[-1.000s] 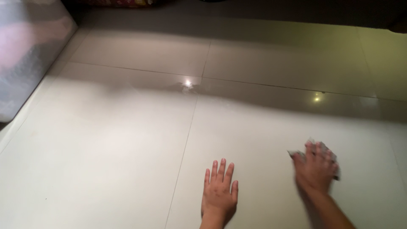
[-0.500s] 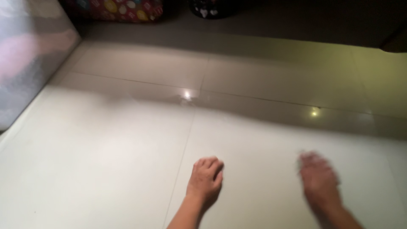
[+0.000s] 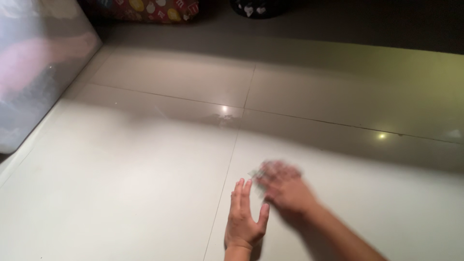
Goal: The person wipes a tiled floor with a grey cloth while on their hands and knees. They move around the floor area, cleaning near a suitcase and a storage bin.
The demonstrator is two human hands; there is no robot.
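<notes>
1. Kneeling low over a glossy pale tiled floor (image 3: 121, 193), a person has both bare hands down near the bottom of the view.
2. Their left hand (image 3: 245, 218) lies flat on the tile, palm down, fingers straight and close together, thumb angled out to the side; it grips nothing.
3. Their right hand (image 3: 285, 189) sits just beside it, fingertips nearly touching the left hand's fingertips. It is blurred, so I cannot tell exactly how the fingers are set.
4. Under the right hand's fingers lies a small crumpled whitish cloth (image 3: 258, 175), pressed against the floor; only its edge peeks out past the fingertips, right by the dark grout line (image 3: 231, 164) between tiles.
5. Off at the left edge stands a translucent plastic storage box (image 3: 34, 67) with pinkish things dimly showing inside.
6. At the far end, in shadow, sits a red patterned bag (image 3: 145, 9) and a dark rounded object (image 3: 258, 7).
</notes>
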